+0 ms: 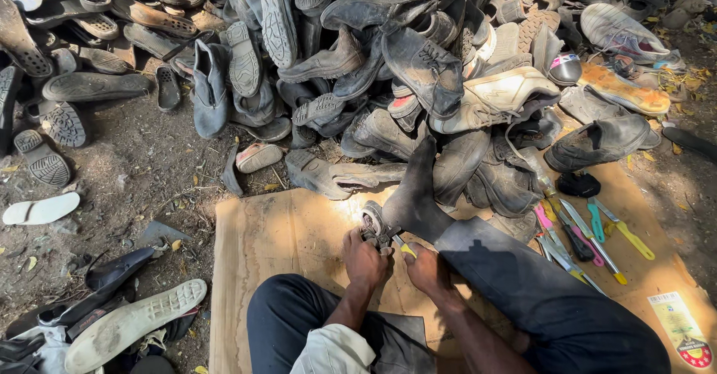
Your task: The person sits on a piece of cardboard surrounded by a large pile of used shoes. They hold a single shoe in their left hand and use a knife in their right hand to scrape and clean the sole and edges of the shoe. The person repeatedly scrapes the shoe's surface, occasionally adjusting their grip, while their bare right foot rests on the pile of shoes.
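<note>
Just beyond both hands' grip (pixel 396 258), shoe piece (pixel 371 221).

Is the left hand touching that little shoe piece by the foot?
Touching. The head view shows the left hand gripping the small shoe piece, with no gap.

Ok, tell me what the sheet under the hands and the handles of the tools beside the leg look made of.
The sheet looks like cardboard or thin board: flat, matte tan, with a faint grain and worn edges. The tool handles look plastic: smooth and bright in yellow, pink and green. Their blades look like dull grey metal.
</note>
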